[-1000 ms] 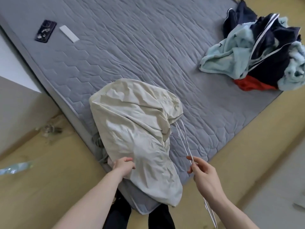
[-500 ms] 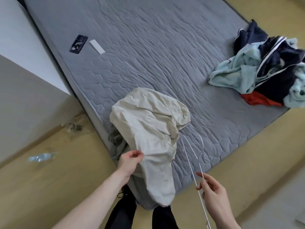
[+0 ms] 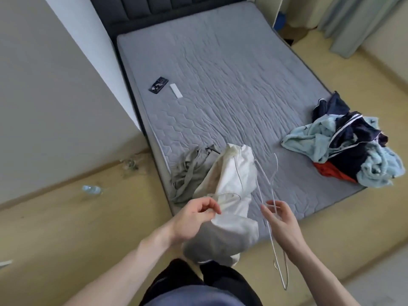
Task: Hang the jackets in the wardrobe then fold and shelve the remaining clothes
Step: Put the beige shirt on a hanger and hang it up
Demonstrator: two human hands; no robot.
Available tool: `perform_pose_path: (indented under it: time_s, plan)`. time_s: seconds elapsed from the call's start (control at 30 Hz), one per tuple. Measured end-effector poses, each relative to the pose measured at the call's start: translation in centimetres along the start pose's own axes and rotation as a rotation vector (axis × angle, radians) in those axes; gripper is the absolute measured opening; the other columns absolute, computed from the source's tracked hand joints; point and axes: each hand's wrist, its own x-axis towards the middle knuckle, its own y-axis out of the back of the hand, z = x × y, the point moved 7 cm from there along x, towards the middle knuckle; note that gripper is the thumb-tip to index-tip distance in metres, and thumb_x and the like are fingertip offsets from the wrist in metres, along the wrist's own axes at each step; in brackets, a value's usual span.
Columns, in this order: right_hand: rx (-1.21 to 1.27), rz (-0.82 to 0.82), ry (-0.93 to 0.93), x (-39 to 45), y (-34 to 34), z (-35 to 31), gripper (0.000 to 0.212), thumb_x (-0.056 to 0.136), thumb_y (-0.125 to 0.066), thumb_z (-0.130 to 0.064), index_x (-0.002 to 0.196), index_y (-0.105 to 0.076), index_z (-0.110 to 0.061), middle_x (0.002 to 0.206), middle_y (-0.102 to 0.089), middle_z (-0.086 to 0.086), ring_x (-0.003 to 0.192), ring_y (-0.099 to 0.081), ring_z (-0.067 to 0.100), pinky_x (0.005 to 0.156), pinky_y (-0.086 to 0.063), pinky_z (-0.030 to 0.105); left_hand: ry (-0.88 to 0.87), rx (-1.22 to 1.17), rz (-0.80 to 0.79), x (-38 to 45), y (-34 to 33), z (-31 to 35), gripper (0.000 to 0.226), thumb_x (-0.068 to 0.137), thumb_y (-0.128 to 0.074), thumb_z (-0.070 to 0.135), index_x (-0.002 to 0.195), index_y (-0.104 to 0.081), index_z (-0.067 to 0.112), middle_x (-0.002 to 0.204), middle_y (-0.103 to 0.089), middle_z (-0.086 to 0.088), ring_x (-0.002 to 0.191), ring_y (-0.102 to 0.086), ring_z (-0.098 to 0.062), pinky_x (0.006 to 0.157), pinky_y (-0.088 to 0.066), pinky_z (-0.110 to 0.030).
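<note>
A cream jacket [image 3: 234, 184] hangs off the near corner of the grey mattress [image 3: 220, 85], and my left hand [image 3: 194, 215] pinches its edge and lifts it. My right hand [image 3: 280, 219] holds thin white wire hangers [image 3: 265, 186] just right of the jacket, their hooks pointing toward the bed and toward my legs. An olive-grey garment [image 3: 187, 173] lies crumpled under and left of the jacket. A pile of clothes [image 3: 348, 146] in light blue, navy and red sits at the bed's right edge.
A black phone [image 3: 158, 85] and a white remote [image 3: 176, 93] lie on the mattress's left side. A plastic bottle [image 3: 91, 190] lies on the yellowish floor near the wall. A dark headboard [image 3: 167, 12] stands at the far end, curtains [image 3: 362, 21] at the far right.
The view has pulled back and up from the bed. My left hand has lifted the jacket higher, uncovering the olive-grey garment beneath. My right hand has brought the hangers closer to the jacket.
</note>
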Motion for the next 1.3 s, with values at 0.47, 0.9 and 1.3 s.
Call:
perform_pose_path:
  time_s: [0.47,0.9,1.3]
  plan:
    - [-0.648,-0.362,0.606,-6.1,-13.1,-6.9,0.034,0.08,-0.074,-0.012,0.105,-0.053,-0.023,0.112,-0.071,-0.014,0.082,-0.066,0.011,0.071,-0.052,0.038,-0.235,-0.017,0.029,-14.7,1.9,2.1,0.009,0.083,-0.048,0.014,0.08,-0.049,0.022,0.072,-0.037,-0.001,0.069,-0.031,-0.015,0.063,-0.029,-0.024]
    - [-0.255,-0.222,0.725,-15.0,-17.1,-12.3,0.011,0.065,-0.046,-0.013,0.065,-0.035,-0.012,0.052,-0.034,-0.013,0.05,-0.03,0.003,0.045,-0.027,0.014,-0.039,-0.005,0.205,-25.8,6.2,-6.5,0.003,0.1,-0.06,0.015,0.1,-0.06,0.019,0.08,-0.059,0.003,0.076,-0.051,-0.01,0.073,-0.041,-0.024]
    - [0.249,-0.785,0.406,-20.4,-16.8,-18.8,0.052,0.073,-0.022,0.032,0.056,-0.026,-0.017,0.057,-0.029,0.0,0.05,-0.027,0.012,0.045,-0.027,0.021,0.016,0.004,0.666,-26.6,13.4,-4.9,0.01,0.097,-0.056,0.008,0.093,-0.061,0.016,0.081,-0.066,-0.001,0.065,-0.061,-0.011,0.061,-0.048,-0.022]
